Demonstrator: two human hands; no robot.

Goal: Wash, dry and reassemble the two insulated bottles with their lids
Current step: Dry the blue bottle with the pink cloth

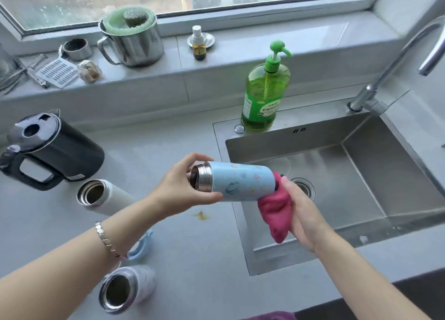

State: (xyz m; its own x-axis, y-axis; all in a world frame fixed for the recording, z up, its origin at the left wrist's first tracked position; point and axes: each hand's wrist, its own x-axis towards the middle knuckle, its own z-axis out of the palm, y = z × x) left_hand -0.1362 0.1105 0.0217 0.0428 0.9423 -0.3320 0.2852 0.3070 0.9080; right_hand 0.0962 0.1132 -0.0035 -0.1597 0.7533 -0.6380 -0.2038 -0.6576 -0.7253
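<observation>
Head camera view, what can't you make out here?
Head view:
Blue bottle base: covered by pink cloth in right hand.
Light blue piece: mostly behind left forearm.
Faucet spout: cut off by right edge.
Soap bottle label: too small to read.

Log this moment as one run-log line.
step: wiping | left hand: grips blue bottle near mouth | right hand: holds pink cloth against bottle base | bottle: lidless, sideways, at sink edge
</observation>
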